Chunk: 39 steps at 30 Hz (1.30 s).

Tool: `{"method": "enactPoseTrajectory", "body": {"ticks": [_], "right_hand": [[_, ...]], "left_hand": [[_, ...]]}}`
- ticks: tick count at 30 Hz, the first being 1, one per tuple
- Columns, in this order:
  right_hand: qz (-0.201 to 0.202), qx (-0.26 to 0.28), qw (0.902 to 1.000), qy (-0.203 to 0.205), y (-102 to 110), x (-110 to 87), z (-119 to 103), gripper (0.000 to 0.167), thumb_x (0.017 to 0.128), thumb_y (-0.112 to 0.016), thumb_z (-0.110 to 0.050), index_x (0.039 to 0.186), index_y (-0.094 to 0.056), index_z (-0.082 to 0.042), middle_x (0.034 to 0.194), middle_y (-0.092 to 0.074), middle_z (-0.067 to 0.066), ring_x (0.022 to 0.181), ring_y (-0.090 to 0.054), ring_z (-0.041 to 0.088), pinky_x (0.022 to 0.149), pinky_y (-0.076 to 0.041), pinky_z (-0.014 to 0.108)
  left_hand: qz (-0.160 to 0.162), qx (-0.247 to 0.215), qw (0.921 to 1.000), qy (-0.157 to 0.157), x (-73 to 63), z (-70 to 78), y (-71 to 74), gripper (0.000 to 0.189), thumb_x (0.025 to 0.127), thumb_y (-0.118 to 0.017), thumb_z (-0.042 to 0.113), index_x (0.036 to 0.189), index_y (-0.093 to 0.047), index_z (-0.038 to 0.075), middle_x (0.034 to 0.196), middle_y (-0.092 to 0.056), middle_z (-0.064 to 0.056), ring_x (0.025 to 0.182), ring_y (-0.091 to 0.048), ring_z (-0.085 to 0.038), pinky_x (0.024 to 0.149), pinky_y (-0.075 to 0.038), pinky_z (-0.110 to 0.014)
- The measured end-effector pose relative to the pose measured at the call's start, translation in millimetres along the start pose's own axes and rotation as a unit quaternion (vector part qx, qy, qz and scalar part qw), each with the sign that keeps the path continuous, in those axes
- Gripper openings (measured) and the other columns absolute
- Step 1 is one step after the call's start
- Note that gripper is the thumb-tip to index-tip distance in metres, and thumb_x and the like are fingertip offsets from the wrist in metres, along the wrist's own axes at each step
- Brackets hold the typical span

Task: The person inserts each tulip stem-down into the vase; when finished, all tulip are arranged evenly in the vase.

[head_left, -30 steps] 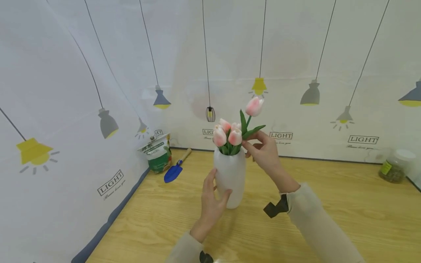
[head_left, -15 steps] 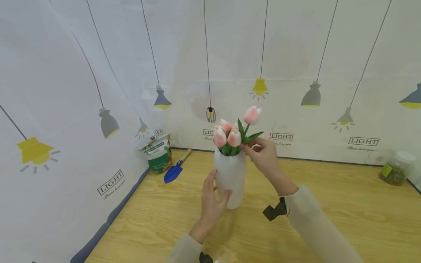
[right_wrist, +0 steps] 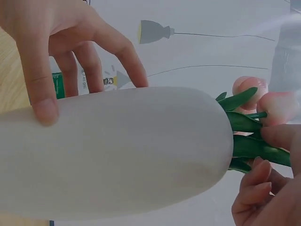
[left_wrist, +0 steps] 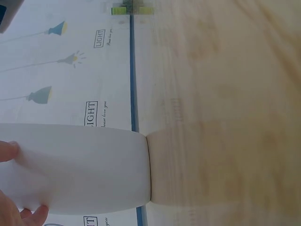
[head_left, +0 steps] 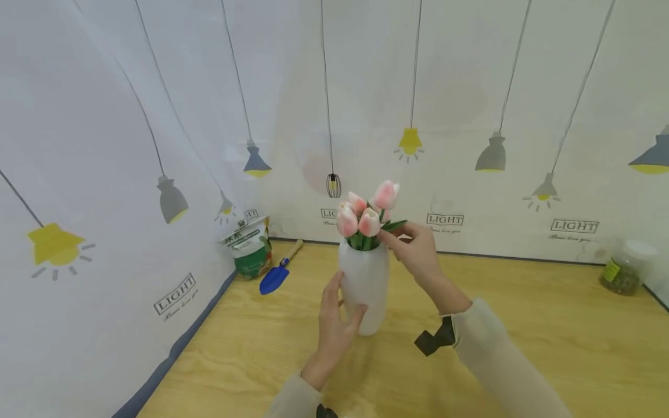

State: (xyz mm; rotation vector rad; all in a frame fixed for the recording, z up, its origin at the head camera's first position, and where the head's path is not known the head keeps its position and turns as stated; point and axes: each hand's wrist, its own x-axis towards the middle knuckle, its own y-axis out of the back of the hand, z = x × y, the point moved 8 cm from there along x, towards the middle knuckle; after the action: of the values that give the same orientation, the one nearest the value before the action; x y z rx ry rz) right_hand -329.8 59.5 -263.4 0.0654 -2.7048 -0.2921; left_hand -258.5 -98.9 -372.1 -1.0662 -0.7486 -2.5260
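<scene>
A white vase point(head_left: 364, 284) stands upright on the wooden table, filled with several pink-and-white tulips point(head_left: 347, 220). My left hand point(head_left: 334, 334) grips its side, thumb in front and fingers spread round the left; the right wrist view shows these fingertips point(right_wrist: 46, 113) against the smooth wall. At the vase's mouth, my right hand point(head_left: 418, 255) pinches one tulip point(head_left: 386, 195) low down, among its green leaves point(right_wrist: 263, 153). That bloom sits slightly higher than the others. Its lower stem is hidden by the hand and the vase. In the left wrist view the vase point(left_wrist: 80, 165) appears sideways.
A blue trowel point(head_left: 274, 280) with a wooden handle lies behind and left of the vase. Beside it a green-and-white bag point(head_left: 252, 249) leans near the corner. A lidded jar point(head_left: 624, 271) stands at the far right. Lamp-printed white sheeting point(head_left: 460, 69) encloses the table's back and left.
The tulip in my right hand has come down and to the left, its bloom now close to the others. My right hand has lowered slightly with it. My left hand stays on the vase.
</scene>
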Motion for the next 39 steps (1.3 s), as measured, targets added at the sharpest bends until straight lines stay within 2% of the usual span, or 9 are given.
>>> {"method": "enactPoseTrajectory", "body": {"ticks": [4,8,10,15,20,24,30,34,39], "right_hand": [[0.034,0.02,0.998,0.049,6,2.3,-11,0.024,0.079,-0.067,-0.023,0.091,-0.064,-0.003,0.07,-0.056,-0.01,0.051,-0.047,0.005,0.041,-0.038,0.02],[0.026,0.02,0.9966,0.075,6,5.1,-21,0.023,0.079,-0.066,-0.022,0.089,-0.067,-0.001,0.073,-0.06,-0.014,0.06,-0.052,0.004,0.043,-0.039,0.019],[0.013,0.011,0.997,0.075,5,4.9,-24,0.021,0.08,-0.065,-0.019,0.088,-0.068,0.0,0.075,-0.063,-0.01,0.061,-0.053,0.003,0.046,-0.041,0.018],[-0.011,-0.052,0.994,0.096,-3,0.0,-27,0.014,0.081,-0.06,-0.005,0.089,-0.065,0.006,0.069,-0.061,0.015,0.046,-0.043,0.001,0.043,-0.037,0.017],[-0.008,-0.116,0.984,0.135,-10,-0.3,-18,0.01,0.078,-0.06,-0.001,0.084,-0.064,0.006,0.056,-0.053,0.014,0.046,-0.038,0.003,0.042,-0.033,0.017],[-0.016,-0.106,0.9852,0.133,-10,0.5,-11,0.013,0.08,-0.061,-0.004,0.088,-0.064,0.005,0.057,-0.053,0.011,0.047,-0.038,0.005,0.042,-0.034,0.017],[-0.031,-0.068,0.9889,0.128,-11,-3.0,-4,0.017,0.083,-0.06,-0.012,0.09,-0.064,0.003,0.069,-0.059,0.015,0.049,-0.048,0.005,0.046,-0.042,0.018],[-0.026,-0.044,0.9935,0.102,-7,-11.2,5,0.02,0.083,-0.061,-0.016,0.098,-0.062,-0.002,0.071,-0.059,0.015,0.054,-0.052,0.005,0.049,-0.045,0.018],[-0.02,-0.025,0.9976,0.062,11,-27.7,23,0.024,0.085,-0.059,-0.016,0.105,-0.059,-0.002,0.074,-0.058,0.012,0.057,-0.05,0.003,0.048,-0.043,0.019]], "left_hand": [[-0.002,0.001,1.0,0.002,-3.2,-0.6,-1.6,0.076,0.076,-0.069,0.013,0.138,-0.026,0.009,0.135,-0.037,-0.016,0.119,-0.042,-0.033,0.076,-0.054,-0.038],[-0.007,-0.002,0.9999,0.013,-4.3,-2.3,-2.4,0.076,0.076,-0.069,0.012,0.138,-0.025,0.011,0.136,-0.036,-0.014,0.121,-0.041,-0.031,0.079,-0.053,-0.038],[-0.01,-0.002,0.9998,0.018,-4.2,-2.5,-2.4,0.076,0.076,-0.068,0.012,0.139,-0.025,0.011,0.136,-0.036,-0.013,0.122,-0.04,-0.031,0.08,-0.053,-0.038],[-0.008,0.002,0.9999,0.014,-2.5,0.6,-0.7,0.075,0.077,-0.068,0.012,0.138,-0.025,0.01,0.135,-0.036,-0.014,0.121,-0.041,-0.031,0.079,-0.053,-0.039],[-0.001,0.002,1.0,0.004,0.8,4.2,0.4,0.076,0.076,-0.069,0.012,0.138,-0.025,0.009,0.135,-0.036,-0.015,0.12,-0.042,-0.032,0.078,-0.053,-0.038],[-0.004,0.001,1.0,0.002,3.7,4.2,-0.8,0.077,0.076,-0.069,0.012,0.139,-0.024,0.01,0.135,-0.035,-0.015,0.12,-0.042,-0.033,0.079,-0.053,-0.037],[-0.01,0.003,0.9999,0.011,4.4,1.8,-0.3,0.076,0.077,-0.068,0.012,0.139,-0.024,0.011,0.136,-0.035,-0.014,0.121,-0.041,-0.032,0.08,-0.053,-0.037],[-0.013,0.011,0.9998,0.007,3.1,1.9,-0.5,0.076,0.077,-0.068,0.013,0.139,-0.024,0.011,0.135,-0.036,-0.014,0.12,-0.042,-0.031,0.078,-0.053,-0.038],[-0.025,0.014,0.9996,-0.001,2.1,3.0,-0.2,0.072,0.078,-0.067,0.016,0.138,-0.027,0.01,0.133,-0.04,-0.012,0.117,-0.046,-0.028,0.079,-0.051,-0.042]]}}
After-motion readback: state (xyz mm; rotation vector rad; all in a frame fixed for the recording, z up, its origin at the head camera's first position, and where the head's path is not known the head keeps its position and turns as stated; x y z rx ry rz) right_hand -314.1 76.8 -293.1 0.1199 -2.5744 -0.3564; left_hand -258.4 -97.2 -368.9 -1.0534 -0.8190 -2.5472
